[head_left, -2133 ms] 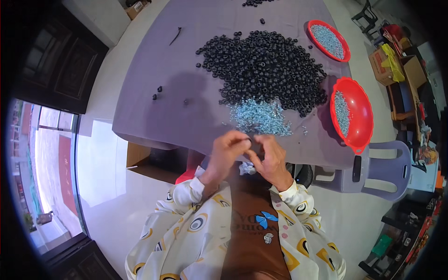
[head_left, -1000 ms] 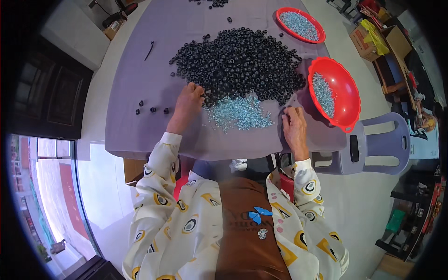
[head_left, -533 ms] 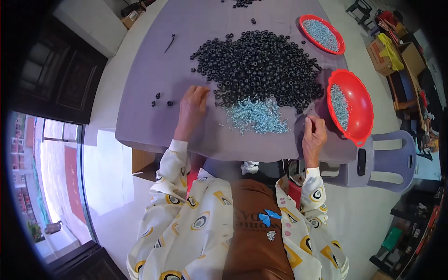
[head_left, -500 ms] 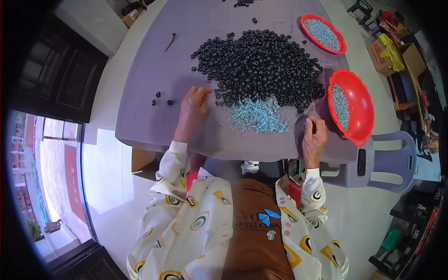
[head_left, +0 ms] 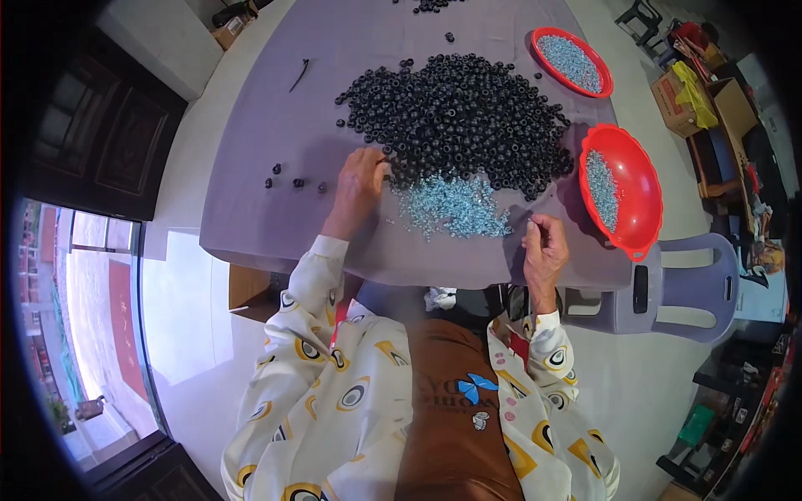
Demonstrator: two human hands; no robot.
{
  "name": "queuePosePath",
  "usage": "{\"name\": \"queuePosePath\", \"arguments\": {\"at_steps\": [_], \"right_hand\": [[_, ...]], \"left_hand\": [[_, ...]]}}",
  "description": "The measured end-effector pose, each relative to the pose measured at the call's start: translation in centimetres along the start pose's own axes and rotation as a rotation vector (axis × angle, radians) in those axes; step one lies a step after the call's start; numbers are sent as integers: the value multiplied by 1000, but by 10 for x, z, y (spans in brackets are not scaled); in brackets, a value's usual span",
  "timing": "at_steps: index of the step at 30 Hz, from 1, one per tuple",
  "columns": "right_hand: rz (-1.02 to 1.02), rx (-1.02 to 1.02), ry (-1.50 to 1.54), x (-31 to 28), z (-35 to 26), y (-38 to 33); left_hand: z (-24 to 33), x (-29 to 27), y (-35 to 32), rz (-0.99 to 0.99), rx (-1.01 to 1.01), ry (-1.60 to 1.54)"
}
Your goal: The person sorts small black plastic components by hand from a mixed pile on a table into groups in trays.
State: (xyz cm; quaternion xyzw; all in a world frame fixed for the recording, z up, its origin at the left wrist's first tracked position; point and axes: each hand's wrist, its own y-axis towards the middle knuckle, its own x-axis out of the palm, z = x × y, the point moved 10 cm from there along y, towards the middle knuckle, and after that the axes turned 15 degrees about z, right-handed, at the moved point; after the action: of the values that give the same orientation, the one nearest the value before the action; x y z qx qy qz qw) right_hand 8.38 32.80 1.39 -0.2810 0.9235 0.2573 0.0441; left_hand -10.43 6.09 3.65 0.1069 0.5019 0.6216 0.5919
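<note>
Both hands have parted since two seconds ago, when they were clasped together at the table's near edge; now the left hand (head_left: 361,179) lies on the purple tablecloth (head_left: 251,209) with its fingers reaching into the left rim of the heap of black rings (head_left: 455,108), fingertips touching the outermost rings, though whether they pinch one or merely press I cannot tell; the right hand (head_left: 543,246) sits well apart at the near right of the cloth, fingers curled and drawn together toward the thumb as if closed on something too small to make out; between the two hands lies the patch of pale blue small parts (head_left: 451,204), just below the black heap and touching its near edge, closer to the left hand than to the right; beside the right hand, the near red bowl (head_left: 639,179) holds a strip of the same pale blue parts, and a second red bowl (head_left: 547,42) stands farther off; a few stray black rings (head_left: 294,179) lie left of the left hand; open cloth spreads to the left and near side; the table edge runs just under the right wrist; a grey plastic chair (head_left: 685,288) stands at the right.
</note>
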Motion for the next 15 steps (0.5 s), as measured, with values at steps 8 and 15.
{"name": "queuePosePath", "arguments": {"at_steps": [8,15], "right_hand": [[-126,314,307,28,-17,-12],[-292,366,584,53,-72,-29]], "left_hand": [[31,24,-45,-206,-1138,-1133],[98,23,-68,-350,-1180,-1241]]}}
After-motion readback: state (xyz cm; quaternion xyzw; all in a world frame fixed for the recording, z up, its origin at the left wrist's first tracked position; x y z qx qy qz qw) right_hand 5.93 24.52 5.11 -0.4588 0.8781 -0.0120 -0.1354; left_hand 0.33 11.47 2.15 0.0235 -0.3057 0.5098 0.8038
